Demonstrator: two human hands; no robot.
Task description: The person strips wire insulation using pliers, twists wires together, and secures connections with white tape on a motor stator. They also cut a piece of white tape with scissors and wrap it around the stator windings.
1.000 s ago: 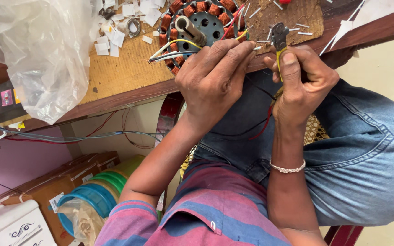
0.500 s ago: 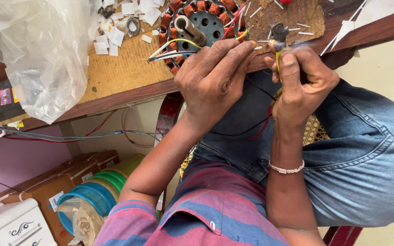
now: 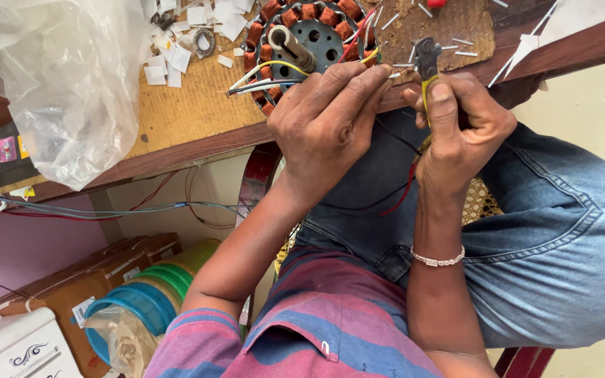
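Observation:
A round motor stator [image 3: 330,26] with copper coils and a metal shaft lies on the brown workbench [image 3: 190,112]. Coloured wires [image 3: 260,78] come out of it. My left hand [image 3: 330,119] pinches thin wire ends at the stator's near rim. My right hand [image 3: 465,129] grips a yellow-handled wire cutter [image 3: 426,57], whose dark jaws point at the wire ends just right of my left fingertips. A bracelet sits on my right wrist.
A crumpled clear plastic bag [image 3: 57,84] lies on the bench at left, with white paper scraps [image 3: 176,42] and cut wire bits [image 3: 456,45] around the stator. Below the bench are hanging cables [image 3: 106,208], cardboard boxes [image 3: 71,287] and stacked plastic rings [image 3: 141,301]. My knees in jeans [image 3: 561,238] are at the right.
My right hand has nudged the cutter slightly against the wire ends and back. My left hand keeps its pinch on the wires. The stator has not moved.

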